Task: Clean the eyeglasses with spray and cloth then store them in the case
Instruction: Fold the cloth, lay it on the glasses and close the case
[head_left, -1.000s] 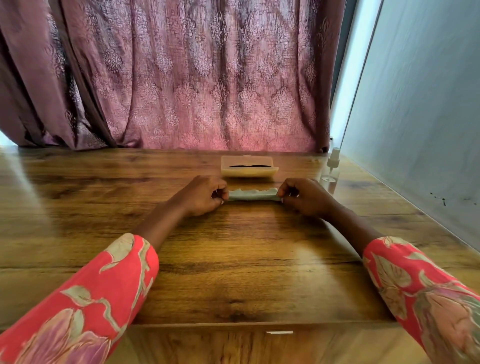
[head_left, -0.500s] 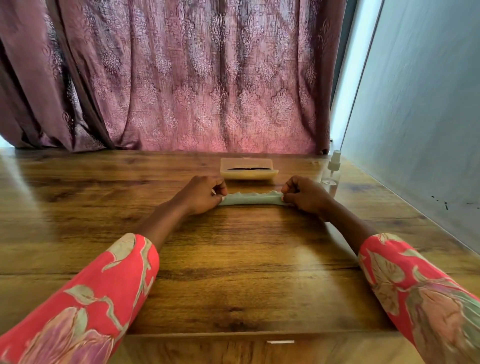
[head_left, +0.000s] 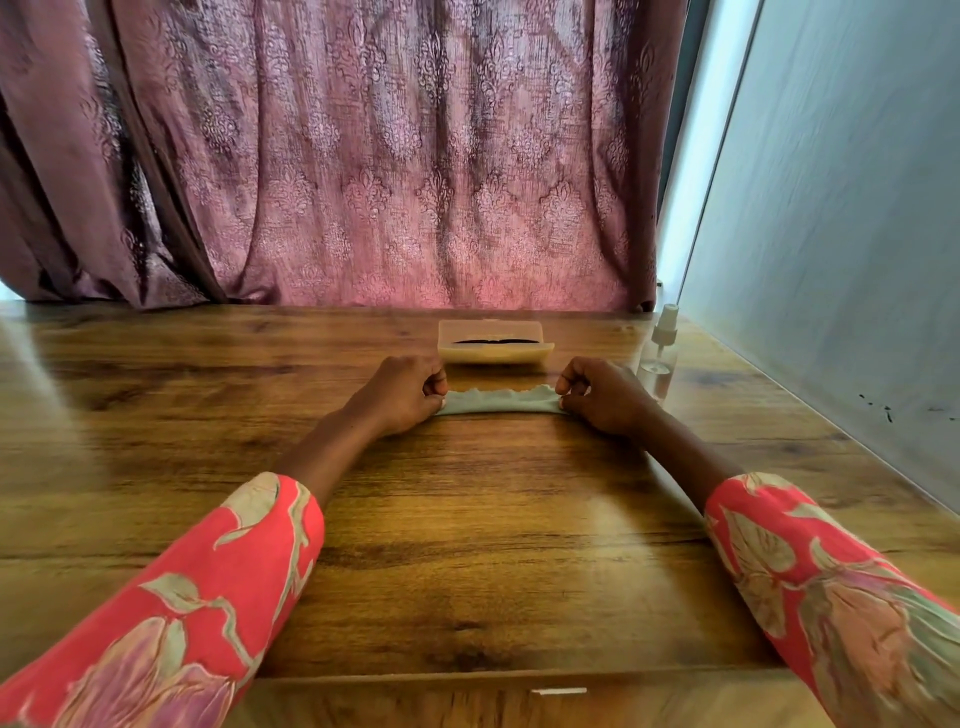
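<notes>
- Nearest you, both forearms reach forward over the table (head_left: 467, 545), each in a red floral sleeve (head_left: 208, 587) pushed back from the wrist.
- Your left hand (head_left: 402, 397) sits knuckles up, fingers curled, pinching the left end of the cloth (head_left: 498, 402) between thumb and fingertips.
- Your right hand (head_left: 602, 397) mirrors it, fingers curled and pinching the right end.
- Between your hands the cloth lies stretched into a narrow, pale green band on the wood, its far edge wavy.
- Just beyond the cloth the case (head_left: 493, 343) lies open, beige, with the dark glasses (head_left: 491, 341) inside it.
- To the right of the case, near your right hand, the spray bottle (head_left: 658, 353) stands upright, clear with a white nozzle; no label can be read on it.
- Farthest back, a patterned pink curtain (head_left: 389, 156) hangs behind the table, with a pale wall (head_left: 831, 208) on the right.
</notes>
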